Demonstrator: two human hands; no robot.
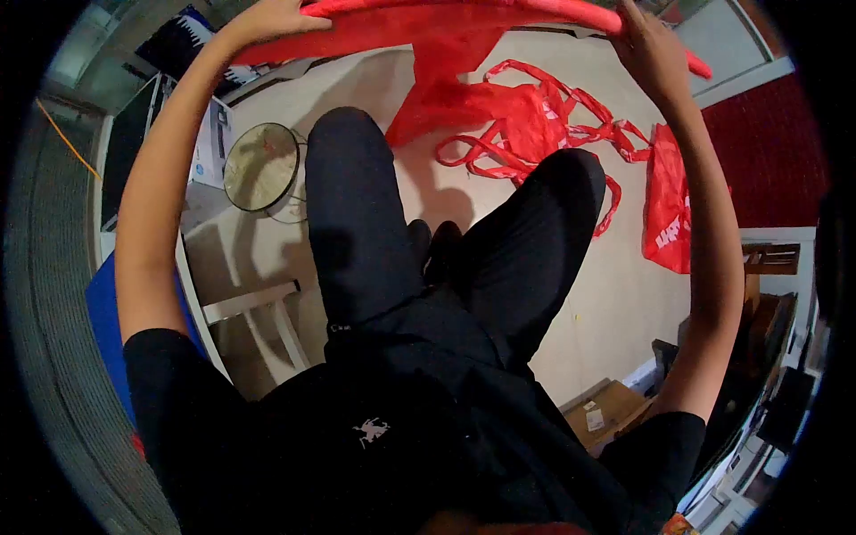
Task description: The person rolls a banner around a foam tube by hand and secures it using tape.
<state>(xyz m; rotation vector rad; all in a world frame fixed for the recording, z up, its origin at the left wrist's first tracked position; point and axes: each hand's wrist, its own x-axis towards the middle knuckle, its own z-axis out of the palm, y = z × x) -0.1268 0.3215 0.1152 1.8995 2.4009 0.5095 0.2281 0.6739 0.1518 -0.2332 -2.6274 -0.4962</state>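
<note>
A wide piece of red cloth point(383, 34) is stretched across the top of the view, with a thick, rolled-looking upper edge. My left hand point(278, 20) is closed at the left end of that edge, its fingertips partly cut off by the frame. On the other side, my right hand point(651, 52) grips the same edge near its right end, and a short length sticks out beyond. The cloth hangs down in front of my knees. On the floor beyond my knee lies a crumpled red cloth item point(533, 125) with long straps and white marks.
Another red cloth item point(669, 209) with white lettering lies at the right. To the left are a round, dark-rimmed basket or stool point(261, 168), a white box point(212, 147) and a pale frame leg point(250, 301). A cardboard box point(606, 412) stands at the lower right.
</note>
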